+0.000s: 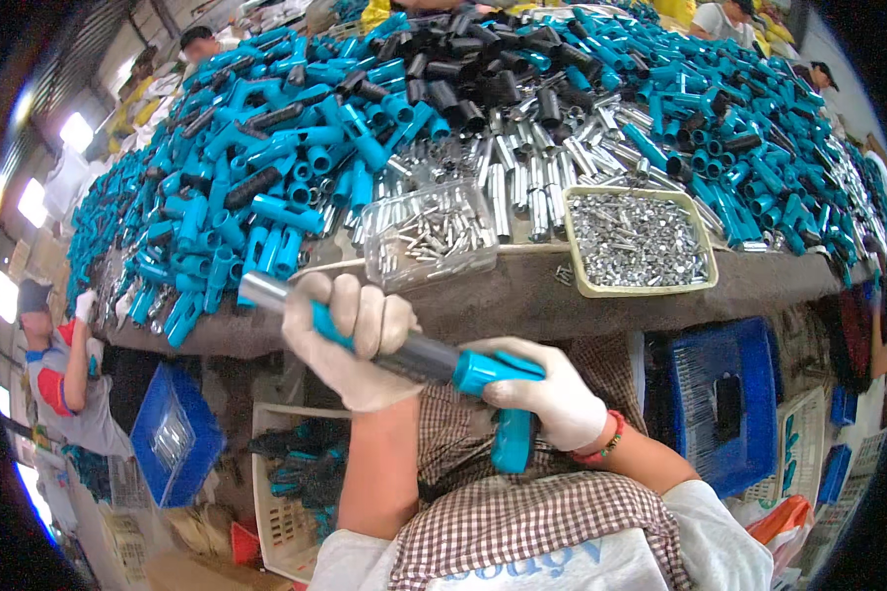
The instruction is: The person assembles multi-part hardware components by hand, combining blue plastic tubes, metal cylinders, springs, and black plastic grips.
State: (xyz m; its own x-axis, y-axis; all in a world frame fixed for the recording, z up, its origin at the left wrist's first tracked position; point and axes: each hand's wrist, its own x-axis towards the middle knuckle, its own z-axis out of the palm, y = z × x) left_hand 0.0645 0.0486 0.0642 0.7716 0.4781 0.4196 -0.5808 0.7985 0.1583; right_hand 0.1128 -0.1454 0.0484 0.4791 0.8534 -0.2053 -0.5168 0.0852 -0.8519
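Both of my hands hold one long tool (429, 357) tilted across in front of my chest. It has teal and black sections, a bare metal tube (264, 292) at its upper-left end and a teal pistol-style handle (512, 440) pointing down at the other. My left hand (350, 340), in a white glove, is wrapped round the front part, just behind the tube. The gloved right hand (552, 394) grips the teal rear part above the handle. My palms hide some of the tool's surface.
Teal housings (266, 148), black sleeves (463, 69) and silver tubes (522, 187) are heaped across the table. At its near edge stand a clear box (443, 271) of metal pins and a yellowish tray (646, 291) of small metal parts. Crates flank me; a co-worker (64, 379) is at left.
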